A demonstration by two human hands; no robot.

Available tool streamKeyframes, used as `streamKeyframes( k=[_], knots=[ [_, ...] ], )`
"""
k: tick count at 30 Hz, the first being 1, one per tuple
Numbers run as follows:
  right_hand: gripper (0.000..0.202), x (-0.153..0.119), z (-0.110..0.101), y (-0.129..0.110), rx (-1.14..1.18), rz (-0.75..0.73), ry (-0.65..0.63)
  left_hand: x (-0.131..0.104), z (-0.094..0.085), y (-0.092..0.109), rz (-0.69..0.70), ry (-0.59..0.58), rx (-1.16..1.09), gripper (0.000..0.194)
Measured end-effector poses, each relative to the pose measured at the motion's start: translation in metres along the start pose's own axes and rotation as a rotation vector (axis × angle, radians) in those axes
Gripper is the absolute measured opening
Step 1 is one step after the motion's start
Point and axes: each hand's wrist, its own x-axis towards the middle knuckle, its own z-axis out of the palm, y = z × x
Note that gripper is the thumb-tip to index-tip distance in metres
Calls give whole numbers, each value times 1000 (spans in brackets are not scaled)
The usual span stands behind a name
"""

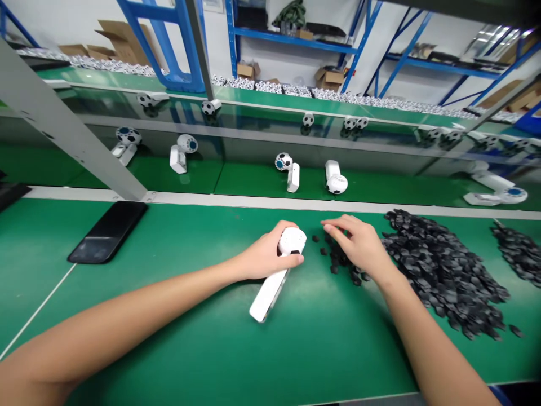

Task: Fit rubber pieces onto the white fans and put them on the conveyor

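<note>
My left hand (273, 254) is wrapped round the ball-shaped end of a white soccer-ball device (291, 241), thumb across its front. The device's long white body slants down toward me, close to the green worktop. One black patch shows on the ball by my thumb. To the right, my right hand (357, 242) has its thumb and forefinger drawn together. Whether a small part sits between those fingertips I cannot make out. Below that hand lie several loose small black pieces (338, 259), partly hidden by it. A large heap of black pieces (443, 270) spreads to its right.
A black phone (107, 232) lies at the left by a slanted metal post (76, 118). Beyond the pale rail (236, 201), more soccer-ball devices (337, 179) rest on a green belt. Another black heap (522, 248) is at far right. Blue shelving (296, 40) stands behind.
</note>
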Motion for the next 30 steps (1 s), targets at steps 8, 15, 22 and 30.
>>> streamKeyframes(
  k=[8,15,22,30],
  knots=[
    [24,-2,11,9,-156,-139,-253,0,-2,-1,-50,11,-108,67],
    [26,-3,12,-21,181,-29,-184,-2,5,7,-73,110,-362,65],
    [19,-27,0,-73,748,154,-124,-21,11,36,7,222,-450,68],
    [21,-33,7,-81,727,231,-60,-33,10,45,99,261,109,67]
  ],
)
